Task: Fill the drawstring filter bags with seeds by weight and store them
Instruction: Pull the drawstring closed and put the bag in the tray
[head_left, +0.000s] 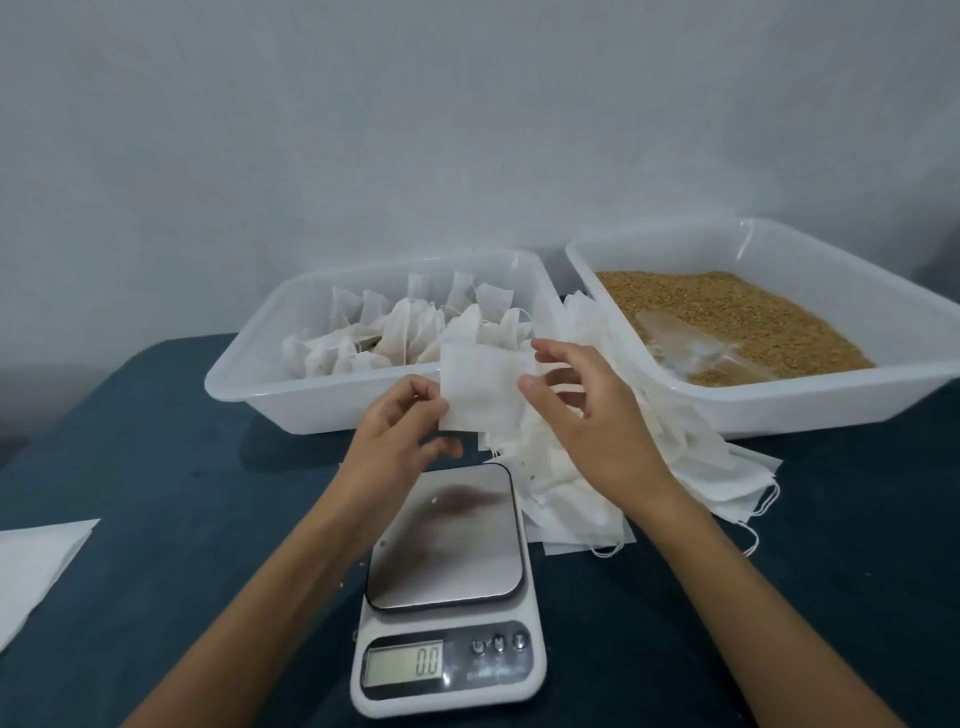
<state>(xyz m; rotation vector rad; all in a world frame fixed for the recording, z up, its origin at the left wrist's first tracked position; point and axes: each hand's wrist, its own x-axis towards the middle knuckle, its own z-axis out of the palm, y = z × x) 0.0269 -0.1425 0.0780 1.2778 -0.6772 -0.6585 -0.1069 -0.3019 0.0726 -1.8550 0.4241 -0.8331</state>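
I hold one flat white empty filter bag (480, 387) above the table, between both hands. My left hand (397, 431) pinches its left edge; my right hand (587, 410) pinches its right edge with thumb and fingers. Under my right hand lies a loose pile of empty bags (691, 467) with drawstrings trailing off to the right. A digital scale (447, 582) stands in front of me, its steel platform bare, its display reading 0.0. The left white tray (244, 379) holds several filled, tied bags (395, 332). The right white tray (810, 410) holds brown seeds (727, 312) and a clear plastic scoop (685, 343).
Everything stands on a dark blue table (182, 519) against a pale wall. A white sheet (36, 566) lies at the table's left edge. A few stray seeds are scattered near the scale.
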